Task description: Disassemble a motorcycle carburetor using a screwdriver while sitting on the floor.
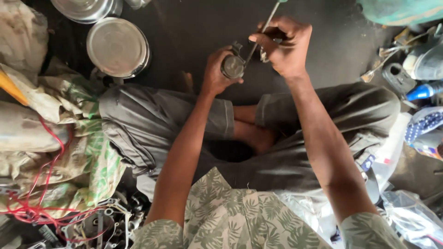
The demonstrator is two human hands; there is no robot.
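I sit cross-legged on a dark floor. My left hand (216,71) grips a small round dark metal part (233,66) with a bracket on top, held above my knees. My right hand (284,46) is closed around a thin long tool (264,30), a screwdriver-like rod whose tip touches the round part. The rod's upper end runs out of the top of the view. Both hands are close together, just in front of my crossed legs.
Round steel lids or pans (117,46) lie on the floor at the upper left. Dirty sacks and red wire (46,184) pile up on my left. Metal scrap parts (106,221) lie at the lower left. Tools, a blue-tipped bottle (422,91) and plastic bags sit on my right.
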